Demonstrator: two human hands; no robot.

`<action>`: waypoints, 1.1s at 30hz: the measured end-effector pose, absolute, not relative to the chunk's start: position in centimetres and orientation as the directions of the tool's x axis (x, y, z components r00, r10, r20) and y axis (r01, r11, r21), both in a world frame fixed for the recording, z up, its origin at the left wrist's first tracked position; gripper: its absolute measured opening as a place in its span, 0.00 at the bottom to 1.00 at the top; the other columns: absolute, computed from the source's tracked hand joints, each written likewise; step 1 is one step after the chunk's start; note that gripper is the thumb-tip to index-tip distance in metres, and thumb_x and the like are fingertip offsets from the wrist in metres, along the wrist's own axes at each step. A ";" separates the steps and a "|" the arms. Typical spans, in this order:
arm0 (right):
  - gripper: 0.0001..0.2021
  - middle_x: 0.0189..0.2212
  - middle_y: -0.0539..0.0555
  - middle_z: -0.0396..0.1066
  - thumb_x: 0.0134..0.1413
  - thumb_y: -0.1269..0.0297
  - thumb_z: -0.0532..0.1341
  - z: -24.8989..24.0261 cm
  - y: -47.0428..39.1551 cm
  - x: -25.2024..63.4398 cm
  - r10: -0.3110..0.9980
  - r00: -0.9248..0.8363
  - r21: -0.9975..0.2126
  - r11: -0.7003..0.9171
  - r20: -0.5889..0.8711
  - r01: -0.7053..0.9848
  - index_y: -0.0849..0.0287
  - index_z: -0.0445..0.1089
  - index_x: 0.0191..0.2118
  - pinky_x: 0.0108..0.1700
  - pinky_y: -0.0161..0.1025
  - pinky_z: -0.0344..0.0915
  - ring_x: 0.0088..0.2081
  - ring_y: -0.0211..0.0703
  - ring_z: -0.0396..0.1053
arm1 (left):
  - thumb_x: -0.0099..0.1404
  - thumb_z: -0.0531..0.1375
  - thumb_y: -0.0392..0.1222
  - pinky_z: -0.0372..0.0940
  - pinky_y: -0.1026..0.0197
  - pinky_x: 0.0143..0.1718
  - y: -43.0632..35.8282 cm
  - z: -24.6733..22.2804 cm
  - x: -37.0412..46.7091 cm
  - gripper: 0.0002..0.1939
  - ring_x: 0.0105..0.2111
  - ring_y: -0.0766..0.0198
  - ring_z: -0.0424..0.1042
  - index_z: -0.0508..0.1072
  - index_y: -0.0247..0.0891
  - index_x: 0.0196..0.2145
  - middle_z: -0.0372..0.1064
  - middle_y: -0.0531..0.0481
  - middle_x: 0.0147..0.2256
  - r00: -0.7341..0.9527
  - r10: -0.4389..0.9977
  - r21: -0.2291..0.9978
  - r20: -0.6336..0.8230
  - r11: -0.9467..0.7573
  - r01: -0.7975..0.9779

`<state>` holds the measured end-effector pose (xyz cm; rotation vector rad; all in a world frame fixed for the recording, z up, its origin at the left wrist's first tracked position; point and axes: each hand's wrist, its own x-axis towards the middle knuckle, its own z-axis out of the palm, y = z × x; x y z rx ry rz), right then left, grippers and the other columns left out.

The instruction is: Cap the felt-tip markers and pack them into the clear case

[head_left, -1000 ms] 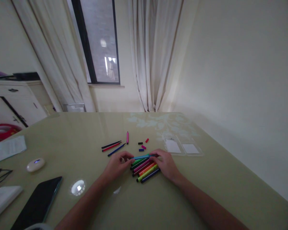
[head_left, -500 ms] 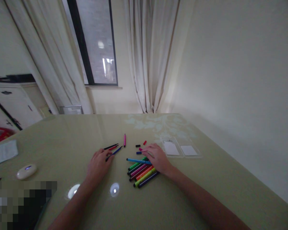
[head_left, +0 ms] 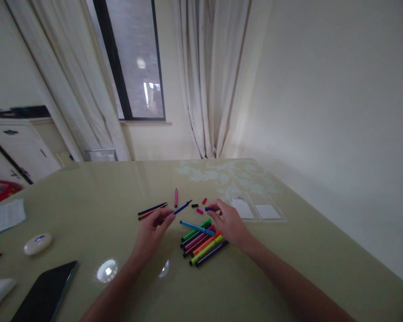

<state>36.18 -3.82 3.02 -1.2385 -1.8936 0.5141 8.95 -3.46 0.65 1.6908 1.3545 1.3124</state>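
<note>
Between the thumb and fingers of my left hand [head_left: 154, 230] is an uncapped blue marker [head_left: 182, 209], its dark tip pointing up and right. My right hand [head_left: 226, 222] pinches a small blue cap [head_left: 207, 209], apart from the marker. Below it lies a pile of capped markers [head_left: 203, 246] in several colours, with a light blue marker [head_left: 196, 227] across the top. A black cap [head_left: 195, 205], a pink cap [head_left: 199, 211] and a red cap [head_left: 204, 201] lie loose. Beyond my left hand rest an uncapped black marker [head_left: 152, 209], a red marker [head_left: 151, 212] and a pink marker [head_left: 176, 197].
A clear plastic case [head_left: 268, 219] with white cards lies open to the right. At the left are a phone [head_left: 45, 293], a white oval device [head_left: 37, 243] and a white cloth or paper [head_left: 6, 217]. A wall borders the table's right side.
My left hand has lifted the blue marker and carried it right. My right hand has picked up the blue cap from the table.
</note>
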 end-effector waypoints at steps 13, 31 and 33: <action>0.10 0.34 0.54 0.81 0.58 0.56 0.70 2.6 -6.8 37.7 0.954 -0.020 -0.929 0.296 0.299 0.223 0.56 0.81 0.41 0.39 0.41 0.71 0.35 0.45 0.75 | 0.62 0.69 0.50 0.77 0.55 0.48 -4.9 0.7 11.2 0.14 0.43 0.54 0.82 0.84 0.42 0.42 0.84 0.46 0.42 0.115 0.974 0.975 0.193 -0.204 0.087; 0.07 0.34 0.53 0.81 0.56 0.60 0.72 1.9 -7.6 37.3 0.940 -0.071 -0.916 0.341 0.334 0.209 0.53 0.84 0.41 0.41 0.42 0.71 0.36 0.46 0.75 | 0.63 0.69 0.47 0.77 0.58 0.46 -6.1 1.3 11.9 0.12 0.41 0.56 0.83 0.85 0.42 0.42 0.84 0.48 0.41 0.211 0.968 0.984 0.133 -0.155 0.090; 0.07 0.34 0.54 0.82 0.56 0.60 0.72 1.9 -7.7 37.4 0.939 -0.064 -0.919 0.344 0.338 0.192 0.52 0.84 0.40 0.42 0.42 0.71 0.37 0.46 0.77 | 0.62 0.69 0.47 0.78 0.59 0.43 -6.3 1.6 12.0 0.12 0.40 0.56 0.83 0.85 0.42 0.42 0.84 0.48 0.40 0.211 0.970 0.985 0.123 -0.145 0.093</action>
